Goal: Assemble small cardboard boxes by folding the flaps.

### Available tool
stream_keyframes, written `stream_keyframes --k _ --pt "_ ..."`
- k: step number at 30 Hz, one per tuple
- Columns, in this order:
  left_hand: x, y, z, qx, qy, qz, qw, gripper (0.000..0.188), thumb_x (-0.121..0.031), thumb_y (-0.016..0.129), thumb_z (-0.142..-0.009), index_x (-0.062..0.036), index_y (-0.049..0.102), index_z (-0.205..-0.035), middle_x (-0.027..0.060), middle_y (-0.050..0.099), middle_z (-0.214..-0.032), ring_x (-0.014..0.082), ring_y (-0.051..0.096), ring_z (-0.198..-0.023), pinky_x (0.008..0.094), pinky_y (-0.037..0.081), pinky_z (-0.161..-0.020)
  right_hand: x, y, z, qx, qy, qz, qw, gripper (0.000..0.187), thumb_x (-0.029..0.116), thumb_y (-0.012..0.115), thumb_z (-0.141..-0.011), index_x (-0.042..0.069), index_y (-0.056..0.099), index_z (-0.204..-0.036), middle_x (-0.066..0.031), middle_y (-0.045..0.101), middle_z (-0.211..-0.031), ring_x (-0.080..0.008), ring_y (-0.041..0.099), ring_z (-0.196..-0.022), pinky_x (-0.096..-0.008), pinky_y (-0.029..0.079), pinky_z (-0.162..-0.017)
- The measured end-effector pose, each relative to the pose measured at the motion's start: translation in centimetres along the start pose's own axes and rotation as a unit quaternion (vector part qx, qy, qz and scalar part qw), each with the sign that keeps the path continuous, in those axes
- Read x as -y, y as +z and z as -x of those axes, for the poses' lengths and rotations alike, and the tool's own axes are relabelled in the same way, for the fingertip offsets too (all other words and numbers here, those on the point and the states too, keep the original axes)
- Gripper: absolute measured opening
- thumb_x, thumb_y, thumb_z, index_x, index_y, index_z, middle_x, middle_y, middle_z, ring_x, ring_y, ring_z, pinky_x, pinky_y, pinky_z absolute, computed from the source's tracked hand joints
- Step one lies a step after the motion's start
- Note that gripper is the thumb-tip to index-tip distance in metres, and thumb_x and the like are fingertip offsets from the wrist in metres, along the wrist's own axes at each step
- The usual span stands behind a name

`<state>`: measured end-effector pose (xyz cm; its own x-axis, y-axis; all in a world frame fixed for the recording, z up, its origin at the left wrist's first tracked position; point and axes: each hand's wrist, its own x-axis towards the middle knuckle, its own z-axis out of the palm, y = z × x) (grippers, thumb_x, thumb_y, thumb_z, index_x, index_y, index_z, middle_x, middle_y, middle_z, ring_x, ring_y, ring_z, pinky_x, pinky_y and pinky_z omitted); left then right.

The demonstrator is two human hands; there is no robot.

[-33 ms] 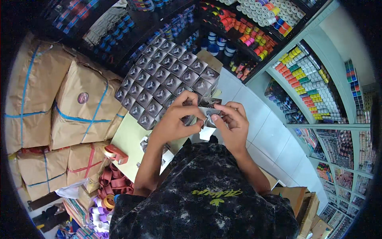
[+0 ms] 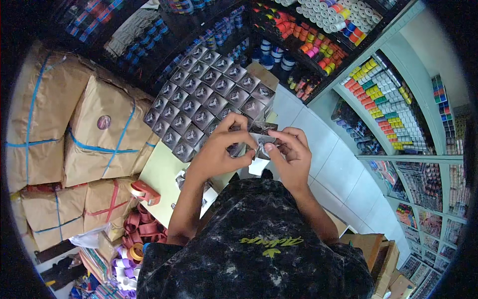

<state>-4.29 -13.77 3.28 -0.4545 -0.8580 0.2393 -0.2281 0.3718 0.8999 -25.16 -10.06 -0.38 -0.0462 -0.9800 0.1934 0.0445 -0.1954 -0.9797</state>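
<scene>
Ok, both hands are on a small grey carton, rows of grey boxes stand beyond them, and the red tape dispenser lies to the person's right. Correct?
Not quite: the head view shows the red tape dispenser to the person's left. The left hand and right hand are on the small grey carton, with rows of grey boxes beyond.

Single head-worn fisheye view, left unit of side-by-side pair. Looks steeply down past wearer's black mottled fabric shirt along bottom edge, upright, unmirrored. Bare left hand and bare right hand at close range, near frame centre. Coverage very wide: brown paper-wrapped parcels with blue straps at left, pale green multi-tier shelving farther off at right. Straight edges bow toward rim; corners fall to black.
</scene>
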Motion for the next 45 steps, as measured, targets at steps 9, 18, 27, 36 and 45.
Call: stream_keyframes --k 9,18,27,36,45 --pt "-1.3 0.9 0.9 -0.039 -0.065 0.085 0.994 0.079 -0.015 0.074 -0.074 -0.0082 0.049 -0.149 0.0151 0.043 -0.154 0.0312 0.040 -0.145 0.0428 0.033 -0.118 1.2 -0.2 0.7 0.032 0.045 -0.036 0.998 0.028 0.001 0.076 -0.088 0.002 0.072 -0.116 -0.0046 0.052 -0.114 -0.0085 0.061 -0.092 -0.0214 0.051 -0.071" --pt "0.1 2.1 3.5 -0.004 0.000 0.096 0.995 0.051 -0.018 0.068 -0.076 0.0000 0.065 -0.123 0.0182 0.063 -0.132 0.0327 0.057 -0.128 0.0437 0.038 -0.113 2.1 0.5 3.2 0.057 0.059 -0.069 0.994 0.030 0.000 0.075 -0.088 0.003 0.071 -0.118 -0.0043 0.054 -0.114 -0.0081 0.060 -0.089 -0.0207 0.049 -0.073" --pt "-0.9 2.0 6.3 -0.005 0.019 0.085 0.996 0.051 -0.011 0.074 -0.082 -0.0047 0.064 -0.131 0.0149 0.063 -0.133 0.0282 0.058 -0.126 0.0408 0.048 -0.103 4.2 0.9 4.8 0.048 0.146 -0.160 0.975 0.044 -0.002 0.072 -0.090 0.002 0.061 -0.133 -0.0074 0.053 -0.125 -0.0142 0.064 -0.103 -0.0236 0.053 -0.081" --pt "-1.3 4.0 8.7 -0.140 -0.098 0.232 0.958 0.058 -0.004 0.079 -0.086 -0.0001 0.056 -0.139 0.0144 0.048 -0.147 0.0237 0.053 -0.131 0.0358 0.055 -0.100 2.3 -1.5 5.4 0.089 -0.018 0.075 0.993 0.052 0.008 0.076 -0.088 0.006 0.058 -0.137 -0.0106 0.050 -0.138 -0.0202 0.057 -0.123 -0.0309 0.053 -0.090" --pt "-1.4 6.4 9.3 -0.184 -0.092 0.297 0.932 0.105 -0.022 0.093 -0.072 -0.0097 0.028 -0.154 0.0107 0.042 -0.132 0.0232 0.051 -0.124 0.0371 0.048 -0.101 2.4 -0.8 6.9 0.126 0.061 -0.083 0.987 0.050 0.012 0.067 -0.095 -0.003 0.054 -0.141 -0.0121 0.046 -0.147 -0.0237 0.048 -0.135 -0.0364 0.042 -0.110"
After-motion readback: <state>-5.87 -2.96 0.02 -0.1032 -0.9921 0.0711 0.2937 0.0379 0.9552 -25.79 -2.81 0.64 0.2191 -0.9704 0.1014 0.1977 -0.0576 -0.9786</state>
